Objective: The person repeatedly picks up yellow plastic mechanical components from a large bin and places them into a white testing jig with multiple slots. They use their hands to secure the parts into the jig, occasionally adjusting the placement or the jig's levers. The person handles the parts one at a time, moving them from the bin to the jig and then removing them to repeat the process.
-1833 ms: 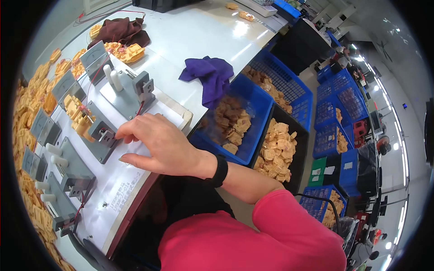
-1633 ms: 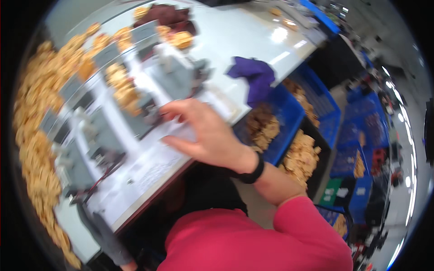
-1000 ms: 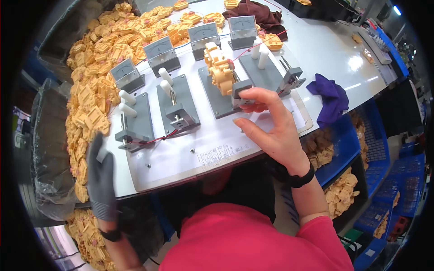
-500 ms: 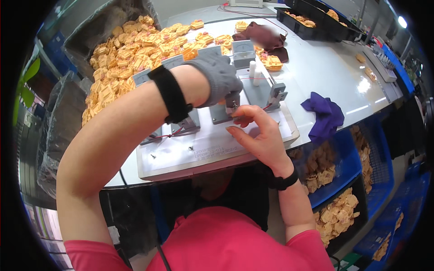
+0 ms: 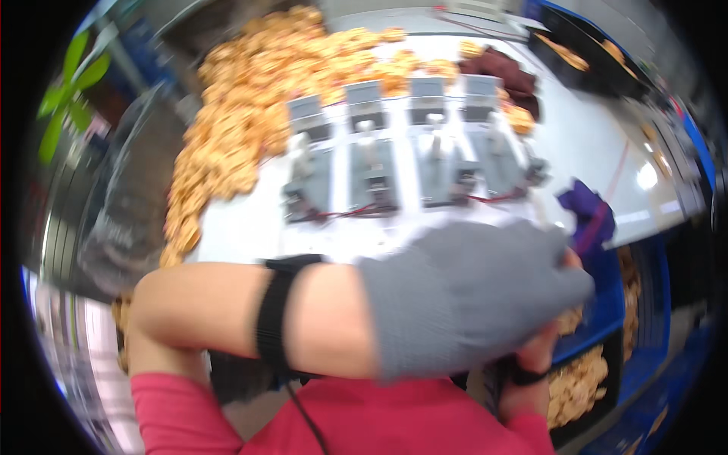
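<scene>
My left hand (image 5: 485, 296), in a grey knitted glove, lies across my front at the near side of the bench, blurred by motion. Its fingers curl in at the right, and what they hold cannot be made out. Just below it shows part of my right hand (image 5: 537, 350); its fingers are hidden behind the glove. A thin red streak, perhaps a wire, runs from near the left fingers over a purple cloth (image 5: 582, 212). Beyond the hands stand several grey fixtures (image 5: 373, 171) in a row, with upright plates, white posts and red wires, on a white board (image 5: 334, 241).
A large heap of yellow moulded pieces (image 5: 227, 144) covers the left and back of the table (image 5: 584, 144). A brown cloth (image 5: 500, 72) lies behind the fixtures. Black trays (image 5: 569, 57) stand far right. Blue crates (image 5: 599, 296) with pale pieces sit below the right edge.
Both hands have left the fixtures and come back toward my body, down and to the right. The left hand now covers much of the right. The view has shifted and blurred.
</scene>
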The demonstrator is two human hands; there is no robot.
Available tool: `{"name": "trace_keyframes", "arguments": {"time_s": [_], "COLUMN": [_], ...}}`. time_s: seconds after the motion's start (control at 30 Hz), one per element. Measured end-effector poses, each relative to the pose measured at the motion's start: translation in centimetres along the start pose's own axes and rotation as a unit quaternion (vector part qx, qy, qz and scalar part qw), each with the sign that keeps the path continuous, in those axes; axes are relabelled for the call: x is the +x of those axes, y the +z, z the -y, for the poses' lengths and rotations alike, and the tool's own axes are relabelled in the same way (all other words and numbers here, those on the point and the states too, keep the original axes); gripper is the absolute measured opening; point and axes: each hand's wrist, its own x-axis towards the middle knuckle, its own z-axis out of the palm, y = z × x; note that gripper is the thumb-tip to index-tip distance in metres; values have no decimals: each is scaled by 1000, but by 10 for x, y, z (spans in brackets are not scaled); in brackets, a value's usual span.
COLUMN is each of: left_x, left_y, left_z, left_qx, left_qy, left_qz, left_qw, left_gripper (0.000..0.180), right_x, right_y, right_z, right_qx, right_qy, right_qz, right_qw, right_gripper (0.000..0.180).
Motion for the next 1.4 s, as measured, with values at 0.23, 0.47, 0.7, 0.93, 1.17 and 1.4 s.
{"name": "trace_keyframes", "arguments": {"time_s": [0.23,0.47,0.7,0.93,1.17,1.4], "left_x": [-126,-311,-296,-290,-275,-277], "left_y": [-38,-51,-48,-27,-20,-4], "left_z": [66,211,264,296,264,216], "left_qx": [102,110,-10,-21,-32,-9], "left_qy": [-185,-609,-685,-614,-517,-468], "left_qz": [-227,-256,-245,-296,-361,-277], "left_qw": [951,743,685,731,776,839], "left_gripper": [49,69,81,68,39,53], "right_x": [-85,-207,-107,-10,25,42], "right_y": [-163,-287,-226,-56,115,179], "right_z": [-117,-276,-189,-43,9,0], "right_qx": [97,-102,-114,43,-21,-87], "right_qy": [327,513,336,158,-48,-90], "right_qz": [-212,-422,-302,-80,224,209], "right_qw": [916,740,885,983,973,970], "right_gripper": [61,71,55,27,38,58]}}
